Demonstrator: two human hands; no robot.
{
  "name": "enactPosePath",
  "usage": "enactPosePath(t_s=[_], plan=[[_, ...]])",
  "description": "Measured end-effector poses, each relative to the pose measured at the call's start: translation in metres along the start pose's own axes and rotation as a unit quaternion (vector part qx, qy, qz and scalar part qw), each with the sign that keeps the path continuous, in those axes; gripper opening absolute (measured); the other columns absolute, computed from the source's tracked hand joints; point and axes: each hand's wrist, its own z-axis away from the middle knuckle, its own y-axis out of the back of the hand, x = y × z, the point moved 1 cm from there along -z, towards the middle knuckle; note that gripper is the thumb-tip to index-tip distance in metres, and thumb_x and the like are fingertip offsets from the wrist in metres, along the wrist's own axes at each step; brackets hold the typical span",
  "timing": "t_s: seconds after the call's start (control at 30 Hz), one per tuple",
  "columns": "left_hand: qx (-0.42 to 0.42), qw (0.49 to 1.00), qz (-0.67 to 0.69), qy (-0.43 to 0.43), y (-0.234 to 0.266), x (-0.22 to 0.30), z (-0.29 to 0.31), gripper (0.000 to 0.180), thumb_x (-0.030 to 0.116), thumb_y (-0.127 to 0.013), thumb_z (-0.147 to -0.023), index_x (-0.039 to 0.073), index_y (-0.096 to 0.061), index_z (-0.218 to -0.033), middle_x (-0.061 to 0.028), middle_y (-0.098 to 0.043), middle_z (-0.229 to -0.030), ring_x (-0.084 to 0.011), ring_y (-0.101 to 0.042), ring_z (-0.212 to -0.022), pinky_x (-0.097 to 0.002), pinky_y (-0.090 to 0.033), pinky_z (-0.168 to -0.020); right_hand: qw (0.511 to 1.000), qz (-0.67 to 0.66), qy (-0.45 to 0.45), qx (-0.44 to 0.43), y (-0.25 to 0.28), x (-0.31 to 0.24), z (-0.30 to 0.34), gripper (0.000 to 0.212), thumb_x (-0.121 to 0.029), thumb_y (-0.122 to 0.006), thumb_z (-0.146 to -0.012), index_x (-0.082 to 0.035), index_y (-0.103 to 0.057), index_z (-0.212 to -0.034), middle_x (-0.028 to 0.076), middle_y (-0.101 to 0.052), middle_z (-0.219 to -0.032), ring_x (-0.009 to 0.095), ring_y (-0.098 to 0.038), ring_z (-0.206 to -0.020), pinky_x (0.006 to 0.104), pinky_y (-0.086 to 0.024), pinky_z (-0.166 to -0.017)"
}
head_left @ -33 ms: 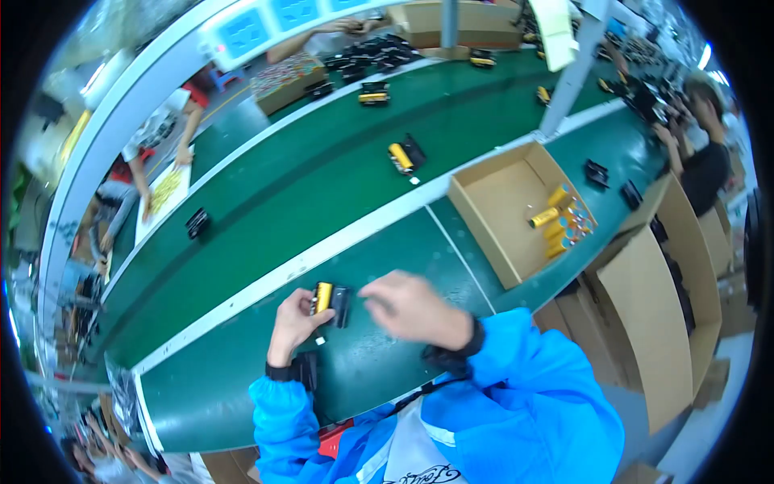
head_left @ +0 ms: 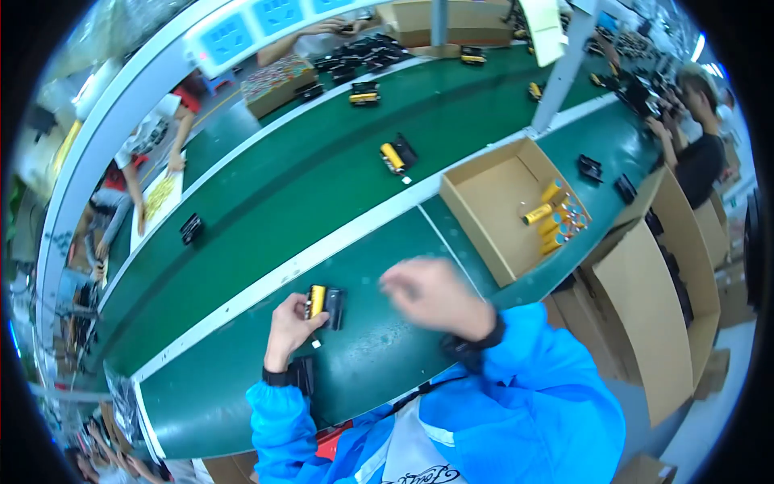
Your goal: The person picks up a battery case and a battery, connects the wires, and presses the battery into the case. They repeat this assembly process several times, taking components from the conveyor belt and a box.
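Observation:
My left hand (head_left: 288, 327) grips an opened black plastic case (head_left: 335, 310) at its left side, low over the green work surface. In the case sits a yellow cylindrical battery cell (head_left: 317, 300), upright as I see it. A small white connector (head_left: 316, 344) shows just below. My right hand (head_left: 439, 300) hovers apart from the case, to its right, smeared by motion; its fingers are too blurred to read. Another black part (head_left: 302, 374) lies beside my left wrist.
An open cardboard box (head_left: 476, 234) with several yellow cells (head_left: 553, 234) stands to the right. Beyond a white rail (head_left: 322, 252), a green belt (head_left: 266, 226) carries a case with a cell (head_left: 394, 156) and other cases. A grey post (head_left: 556, 89) rises at the far right. Co-workers sit around.
My right hand has moved to the right, away from the case. My left hand keeps its hold on the case; the whole view has shifted slightly.

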Motion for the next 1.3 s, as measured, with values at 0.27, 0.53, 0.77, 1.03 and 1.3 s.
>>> enactPosePath(t_s=[0.27,0.53,0.77,1.03,1.3], plan=[[-0.01,0.998,0.055,-0.033,0.028,0.034,-0.1,0.035,0.032,-0.077,-0.084,0.001,-0.065,-0.073,-0.0014,-0.057,-0.055,-0.0088,-0.05,-0.047,-0.0289,-0.039,-0.043,0.824,0.502,-0.209,-0.161,0.194,0.169,0.046,0.032,-0.009,-0.068,-0.067,-0.012,-0.074,-0.098,0.015,-0.068,-0.101,0.039,-0.059,-0.103,0.0459,-0.049,-0.087],[0.073,0.997,0.0,0.0,0.037,0.008,-0.209,0.043,0.039,-0.076,-0.075,-0.002,-0.074,-0.089,-0.0182,-0.072,-0.081,-0.0298,-0.069,-0.068,-0.0387,-0.056,-0.065,0.845,0.442,-0.14,-0.267,0.193,0.186,0.037,0.019,0.0,-0.066,-0.067,-0.005,-0.063,-0.085,0.02,-0.065,-0.092,0.041,-0.062,-0.089,0.0482,-0.052,-0.079],[0.226,0.9,-0.357,0.107,0.169,-0.083,-0.246,0.063,0.015,-0.067,-0.08,0.012,-0.046,-0.138,-0.0116,-0.046,-0.145,-0.0388,-0.045,-0.13,-0.0555,-0.042,-0.102,0.969,0.074,-0.233,0.024,0.185,0.093,0.033,0.016,-0.001,-0.059,-0.084,-0.003,-0.051,-0.099,0.007,-0.053,-0.082,0.02,-0.061,-0.077,0.032,-0.049,-0.067],[0.246,0.87,-0.389,0.176,0.205,-0.168,-0.268,0.068,0.006,-0.068,-0.073,0.013,-0.046,-0.136,-0.0116,-0.046,-0.14,-0.0359,-0.037,-0.135,-0.058,-0.032,-0.108,0.86,-0.412,-0.246,0.173,0.11,0.046,0.077,0.01,-0.014,-0.051,-0.094,-0.004,-0.049,-0.096,0.002,-0.042,-0.069,0.014,-0.045,-0.054,0.0281,-0.039,-0.049],[0.118,0.906,-0.342,-0.22,0.143,-0.043,-0.147,0.068,0.007,-0.072,-0.061,0.025,-0.057,-0.125,-0.0143,-0.049,-0.124,-0.039,-0.044,-0.122,-0.0538,-0.039,-0.094,0.825,-0.461,-0.326,-0.005,0.018,0.029,0.044,0.019,-0.018,-0.052,-0.102,0.0,-0.056,-0.099,0.003,-0.046,-0.062,0.015,-0.044,-0.051,0.0298,-0.039,-0.049]])
